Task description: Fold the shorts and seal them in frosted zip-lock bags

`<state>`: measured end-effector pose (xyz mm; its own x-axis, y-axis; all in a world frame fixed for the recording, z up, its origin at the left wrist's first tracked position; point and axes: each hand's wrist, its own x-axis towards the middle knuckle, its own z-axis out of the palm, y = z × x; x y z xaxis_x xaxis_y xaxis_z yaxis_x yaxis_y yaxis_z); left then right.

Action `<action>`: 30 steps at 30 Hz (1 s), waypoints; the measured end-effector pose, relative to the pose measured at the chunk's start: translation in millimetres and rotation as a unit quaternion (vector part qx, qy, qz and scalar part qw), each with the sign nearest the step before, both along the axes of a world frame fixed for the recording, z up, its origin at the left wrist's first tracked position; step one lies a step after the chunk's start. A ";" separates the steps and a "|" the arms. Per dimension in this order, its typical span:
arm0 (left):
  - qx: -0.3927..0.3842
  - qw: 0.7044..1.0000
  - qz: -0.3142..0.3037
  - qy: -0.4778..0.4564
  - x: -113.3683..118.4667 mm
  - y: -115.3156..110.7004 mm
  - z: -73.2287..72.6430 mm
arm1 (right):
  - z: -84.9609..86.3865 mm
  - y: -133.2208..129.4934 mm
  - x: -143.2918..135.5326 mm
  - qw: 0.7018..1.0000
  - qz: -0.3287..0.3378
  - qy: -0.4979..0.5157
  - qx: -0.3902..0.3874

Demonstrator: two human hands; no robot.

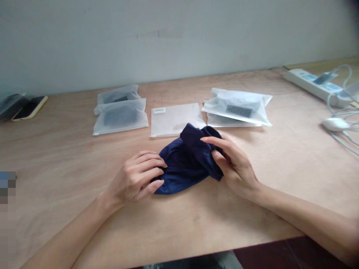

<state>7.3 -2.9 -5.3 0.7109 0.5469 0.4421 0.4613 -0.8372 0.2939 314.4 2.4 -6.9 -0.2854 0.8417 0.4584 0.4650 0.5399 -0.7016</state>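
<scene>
A piece of dark navy fabric (pixel 185 164), loosely folded and bunched, lies in front of me on the wooden table; its exact kind cannot be made out. My left hand (pixel 141 175) has its fingers curled over the fabric's left edge, low on the tabletop. At the right end, my right hand (pixel 235 162) grips a raised, folded-over part between thumb and fingers. Just behind the fabric is a flat frosted zip bag (pixel 175 119) with a small white label, and nothing dark shows inside it.
Two frosted bags (pixel 120 116) with dark contents overlap at the back left. More such bags (pixel 238 106) are stacked at the back right. A phone (pixel 30 108) lies far left. A power strip (pixel 316 86) and a white charger (pixel 335 124) with cables occupy the right side.
</scene>
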 end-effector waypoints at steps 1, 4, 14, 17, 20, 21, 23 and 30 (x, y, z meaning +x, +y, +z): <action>-0.005 1.000 0.022 -0.003 -2.0 0.4 0.4 | 2.5 -0.3 0.2 1.000 -0.008 0.009 -0.007; -0.028 0.995 0.094 0.012 -9.6 2.8 0.2 | 8.1 2.0 1.1 0.997 -0.056 0.039 -0.045; -0.020 0.981 0.159 0.114 -36.7 22.8 0.5 | -6.3 35.0 18.0 0.984 -0.173 -0.013 -0.038; -0.019 0.981 0.157 0.116 -42.9 26.5 0.4 | -10.1 41.4 23.4 0.983 -0.167 -0.063 -0.037; -0.030 0.979 0.173 0.100 -47.5 29.3 0.5 | -11.7 45.8 29.1 0.976 -0.160 -0.139 -0.054; -0.035 0.978 0.183 0.095 -48.9 30.1 0.6 | -11.8 47.1 30.9 0.972 -0.160 -0.163 -0.061; -0.047 0.975 0.198 0.088 -51.6 31.8 0.2 | -11.7 49.5 33.9 0.964 -0.160 -0.199 -0.070; -0.047 0.967 0.240 0.067 -62.1 39.1 -10.2 | -15.1 55.6 36.4 0.964 -0.163 -0.199 -0.063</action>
